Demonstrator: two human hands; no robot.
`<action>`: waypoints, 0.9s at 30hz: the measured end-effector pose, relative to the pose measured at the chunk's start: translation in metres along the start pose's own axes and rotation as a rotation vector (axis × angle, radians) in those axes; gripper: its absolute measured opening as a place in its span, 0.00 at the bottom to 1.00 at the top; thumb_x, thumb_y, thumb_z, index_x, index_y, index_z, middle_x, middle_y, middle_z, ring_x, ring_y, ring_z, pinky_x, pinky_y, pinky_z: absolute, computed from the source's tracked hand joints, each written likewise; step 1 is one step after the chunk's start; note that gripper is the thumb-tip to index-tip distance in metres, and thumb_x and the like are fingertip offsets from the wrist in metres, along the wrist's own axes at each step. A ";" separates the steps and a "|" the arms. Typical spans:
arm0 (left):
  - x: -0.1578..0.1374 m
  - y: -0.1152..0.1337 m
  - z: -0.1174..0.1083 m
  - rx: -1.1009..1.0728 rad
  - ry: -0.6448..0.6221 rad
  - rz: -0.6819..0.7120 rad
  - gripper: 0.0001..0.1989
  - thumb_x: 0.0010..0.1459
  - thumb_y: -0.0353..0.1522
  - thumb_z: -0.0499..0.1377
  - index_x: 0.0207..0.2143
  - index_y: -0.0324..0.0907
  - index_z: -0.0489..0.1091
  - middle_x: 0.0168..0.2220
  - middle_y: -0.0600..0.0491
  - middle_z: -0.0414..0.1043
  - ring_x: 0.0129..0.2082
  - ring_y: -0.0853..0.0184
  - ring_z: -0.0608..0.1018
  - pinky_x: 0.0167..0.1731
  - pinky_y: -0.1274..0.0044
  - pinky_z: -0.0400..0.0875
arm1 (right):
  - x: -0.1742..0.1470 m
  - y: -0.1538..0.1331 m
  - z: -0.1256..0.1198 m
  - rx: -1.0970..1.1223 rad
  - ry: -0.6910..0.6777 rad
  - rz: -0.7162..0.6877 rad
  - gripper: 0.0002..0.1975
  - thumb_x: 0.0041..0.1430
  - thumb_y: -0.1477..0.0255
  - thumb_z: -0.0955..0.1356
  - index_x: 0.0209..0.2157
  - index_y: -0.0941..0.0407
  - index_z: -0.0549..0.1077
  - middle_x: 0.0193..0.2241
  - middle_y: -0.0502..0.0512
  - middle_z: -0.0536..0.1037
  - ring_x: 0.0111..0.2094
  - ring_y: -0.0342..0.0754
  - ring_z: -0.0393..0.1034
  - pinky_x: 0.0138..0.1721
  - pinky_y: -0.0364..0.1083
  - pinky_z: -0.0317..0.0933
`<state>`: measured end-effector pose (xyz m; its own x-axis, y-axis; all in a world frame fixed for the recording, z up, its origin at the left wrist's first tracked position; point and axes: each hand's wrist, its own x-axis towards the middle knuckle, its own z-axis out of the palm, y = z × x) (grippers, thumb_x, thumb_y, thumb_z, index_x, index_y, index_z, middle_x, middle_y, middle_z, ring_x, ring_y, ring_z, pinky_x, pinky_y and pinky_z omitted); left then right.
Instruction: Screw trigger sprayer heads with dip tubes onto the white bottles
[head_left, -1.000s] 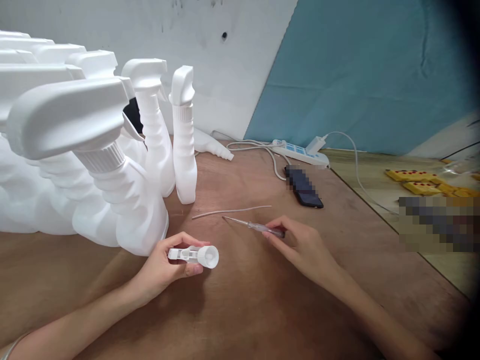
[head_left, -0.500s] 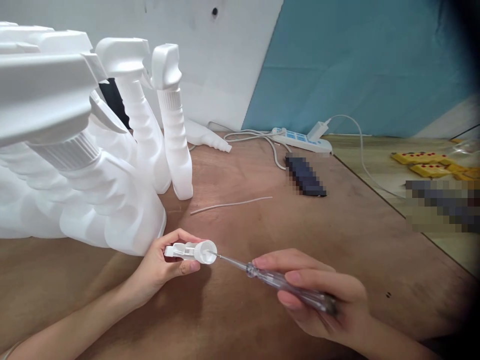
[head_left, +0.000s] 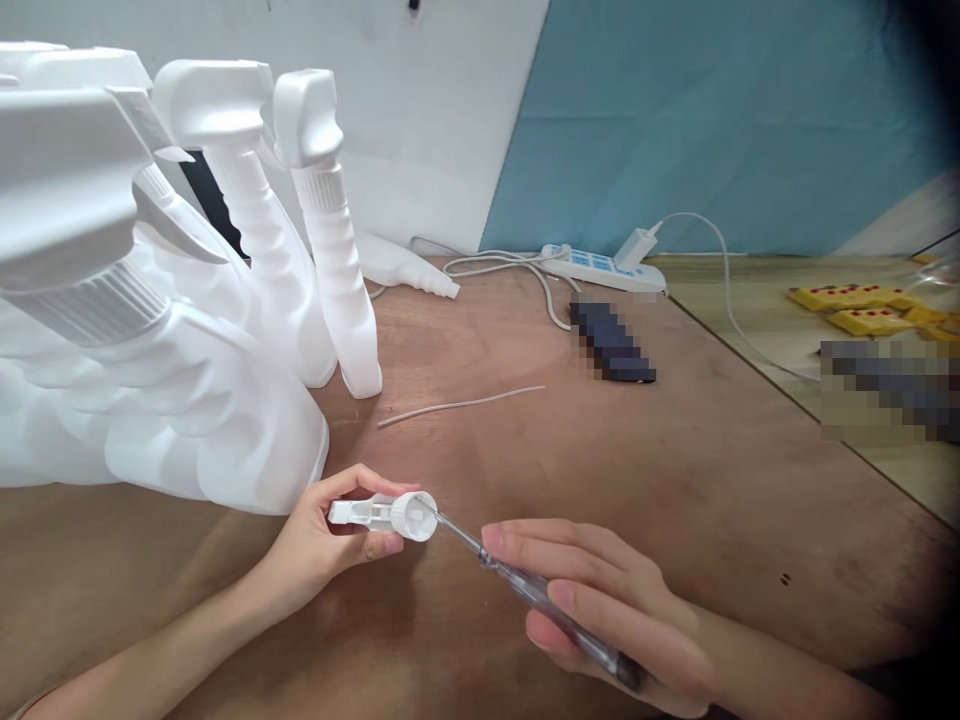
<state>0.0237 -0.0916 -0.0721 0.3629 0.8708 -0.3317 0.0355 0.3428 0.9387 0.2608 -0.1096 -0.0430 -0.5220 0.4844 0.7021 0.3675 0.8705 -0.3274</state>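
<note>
My left hand (head_left: 319,535) grips a white trigger spray head (head_left: 414,516) between thumb and fingers, with its round collar facing right and its open underside toward me. A screwdriver (head_left: 536,590) with a clear handle is held in my right hand (head_left: 622,600), fingers wrapped along the handle. Its thin metal shaft slants up to the left, and the tip is inside the collar's opening. What exactly the tip touches in there I cannot tell. Beyond both hands, a thin white tube (head_left: 461,404) lies on the brown table (head_left: 675,480).
Several white spray bottles (head_left: 255,420) with trigger heads crowd the left side. One bottle without a head (head_left: 405,268) lies behind them. At the back are a power strip (head_left: 604,268) with cables and a blurred dark object (head_left: 611,342). Yellow items (head_left: 855,300) lie far right.
My right hand and the screwdriver have shifted slightly left and down, the handle now tilting more steeply. My left hand keeps its hold on the spray head. The camera view has moved a little.
</note>
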 end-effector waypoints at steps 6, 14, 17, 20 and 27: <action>0.000 -0.011 -0.004 0.133 0.051 0.029 0.14 0.43 0.35 0.66 0.34 0.40 0.71 0.25 0.56 0.70 0.22 0.75 0.64 0.21 0.83 0.58 | 0.002 0.002 0.016 0.102 0.156 -0.067 0.07 0.57 0.76 0.64 0.38 0.54 0.64 0.31 0.57 0.78 0.31 0.48 0.75 0.26 0.43 0.73; 0.001 -0.011 -0.004 0.113 -0.027 0.047 0.12 0.43 0.34 0.65 0.31 0.38 0.71 0.27 0.55 0.71 0.20 0.77 0.61 0.20 0.83 0.55 | 0.008 0.015 0.015 0.541 0.238 0.598 0.06 0.59 0.79 0.61 0.37 0.54 0.61 0.30 0.53 0.78 0.29 0.43 0.75 0.30 0.43 0.72; 0.001 -0.011 -0.004 0.103 -0.003 0.045 0.11 0.43 0.34 0.65 0.29 0.38 0.71 0.27 0.55 0.71 0.19 0.78 0.59 0.20 0.84 0.55 | 0.012 0.018 0.017 0.624 0.287 0.696 0.03 0.60 0.77 0.61 0.34 0.55 0.61 0.29 0.52 0.78 0.28 0.42 0.74 0.30 0.43 0.72; 0.001 -0.010 -0.004 0.094 0.017 0.034 0.11 0.42 0.35 0.66 0.28 0.39 0.71 0.27 0.55 0.71 0.19 0.78 0.59 0.20 0.84 0.55 | 0.013 0.018 0.020 0.678 0.319 0.760 0.03 0.60 0.76 0.61 0.33 0.55 0.61 0.30 0.51 0.78 0.28 0.42 0.74 0.30 0.44 0.72; 0.000 -0.010 -0.006 0.113 0.057 0.003 0.11 0.41 0.36 0.66 0.28 0.40 0.71 0.23 0.58 0.64 0.21 0.76 0.60 0.21 0.84 0.54 | 0.008 0.023 0.026 0.793 0.352 0.864 0.04 0.60 0.72 0.63 0.32 0.54 0.60 0.30 0.52 0.78 0.31 0.44 0.74 0.32 0.47 0.71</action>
<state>0.0174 -0.0931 -0.0822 0.3101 0.8913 -0.3308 0.1403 0.3012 0.9432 0.2451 -0.0837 -0.0609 -0.0569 0.9863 0.1550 -0.1451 0.1455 -0.9787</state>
